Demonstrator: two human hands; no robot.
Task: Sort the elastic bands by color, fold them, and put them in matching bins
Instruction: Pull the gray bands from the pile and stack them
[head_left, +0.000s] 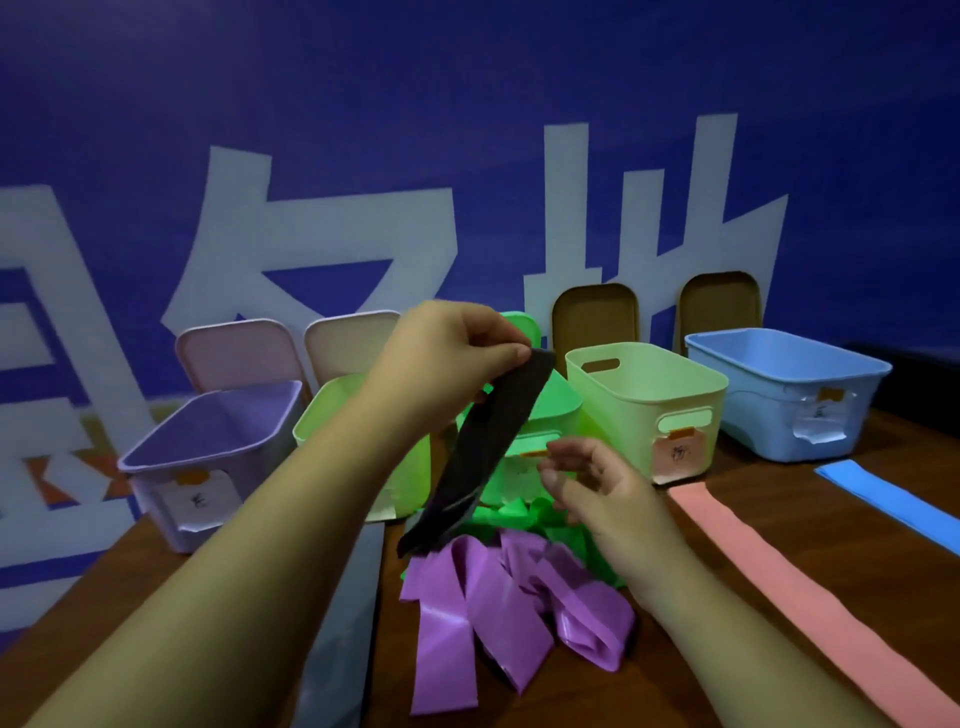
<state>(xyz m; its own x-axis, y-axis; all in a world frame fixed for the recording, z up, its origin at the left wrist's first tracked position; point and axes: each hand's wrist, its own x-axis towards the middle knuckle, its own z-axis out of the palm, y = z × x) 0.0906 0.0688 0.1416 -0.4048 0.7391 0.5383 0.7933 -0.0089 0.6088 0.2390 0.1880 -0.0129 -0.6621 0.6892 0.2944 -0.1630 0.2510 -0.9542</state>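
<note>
The person's left hand (452, 353) is raised in front of the row of bins, its fingers (511, 356) pinching the top end of a long black elastic band (498, 441), which hangs down to the tangle of green bands (519, 512) and crumpled purple bands (498, 597) on the wooden worktop (727, 493). The right hand (597, 488) hovers just beside the strip's lower half, fingers loosely curled and gripping nothing, so this looks like the sorting step, with folding not yet begun. Next, I'd say, the right hand must catch the dangling end and double it up; which bin suits black I cannot tell.
</note>
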